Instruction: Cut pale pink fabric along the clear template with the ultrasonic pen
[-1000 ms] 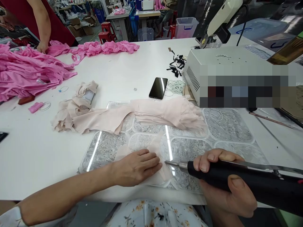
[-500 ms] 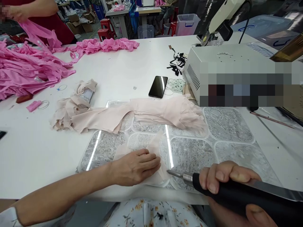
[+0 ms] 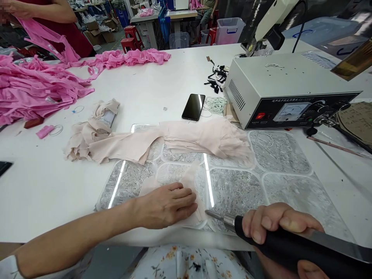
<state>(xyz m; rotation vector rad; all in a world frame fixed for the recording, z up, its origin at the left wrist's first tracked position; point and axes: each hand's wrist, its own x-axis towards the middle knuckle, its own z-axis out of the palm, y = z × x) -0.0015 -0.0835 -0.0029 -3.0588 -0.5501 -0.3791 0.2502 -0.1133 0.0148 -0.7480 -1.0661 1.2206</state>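
My left hand (image 3: 171, 207) lies over a thin beige fabric piece (image 3: 190, 176), its bent fingers close together and pressing the cloth on the mat; the fingertips' undersides are hidden. In my right hand (image 3: 279, 223) is a black ultrasonic welding handpiece (image 3: 270, 246), fingers wrapped round its thick handle. Its narrow metal tip (image 3: 213, 214) points left at the right edge of the fabric, just beside my left fingers. Whether the tip touches the cloth I cannot tell. Beyond my hands, a stack of beige fabric pieces (image 3: 200, 135) lies across the mat.
A grey-patterned clear mat (image 3: 235, 190) covers the table in front of me. Behind it are a phone (image 3: 193, 106), coiled cord (image 3: 215, 105) and a control box with a dial (image 3: 270, 77). Pink garments (image 3: 37, 85) are heaped at left, where another person's hand (image 3: 21, 9) holds pink cloth.
The view has shifted slightly. My left hand stays on the fabric, while the handpiece's handle end sits a little lower in my right hand. The other person's pink cloth has moved a little.
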